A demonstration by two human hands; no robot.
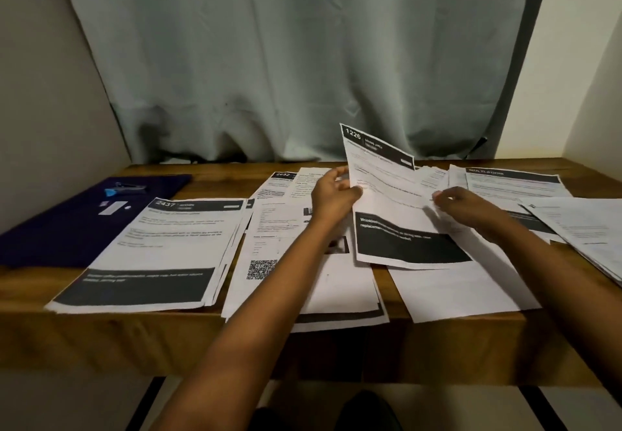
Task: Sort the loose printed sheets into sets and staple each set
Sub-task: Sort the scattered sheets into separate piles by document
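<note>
Head: hands (397,201) hold sheet 1226 (387,191) above table (202,336).

Both hands (397,200) grip sheet 1226 (387,191) above table (202,329).

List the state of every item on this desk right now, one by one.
Sheet 1226: lifted, far end raised.
Left hand: grips its left edge.
Right hand: holds its right edge.
2437 stack: flat, fanned, untouched.
QR-code sheets: flat, loosely spread, overhanging the table at its near edge.
Stapler: lying on the purple cloth, untouched.
Curtain: drawn closed.
</note>
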